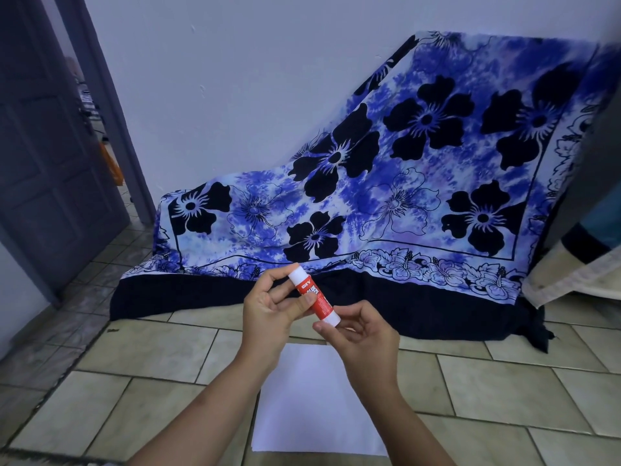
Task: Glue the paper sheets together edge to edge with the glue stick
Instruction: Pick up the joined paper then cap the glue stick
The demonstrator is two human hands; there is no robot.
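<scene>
- The glue stick [314, 297] is held up in the air by both hands, above the floor and just past the far edge of the paper.
- It is tilted, its white cap end pointing toward 11 o'clock and its white base toward 5 o'clock; the middle is red with white lettering.
- The left hand [272, 314] is closed around the upper half of the stick, thumb lying on the red label, fingers curled over the cap end.
- The right hand [361, 331] pinches the base of the stick between thumb and fingers, the other fingers loosely curled.
- The cap is on the stick.
- The paper [302, 408] lies flat on the tiled floor [151, 351] at 6 o'clock from the hands, partly hidden under both forearms. It looks like one white sheet or a neat stack; I cannot tell how many sheets there are.
- A blue and white cloth [420, 169] with large black flowers is draped over something against the wall at 12 to 2 o'clock, its dark hem reaching the floor.
- A grey door [43, 146] stands open at 9 to 10 o'clock.
</scene>
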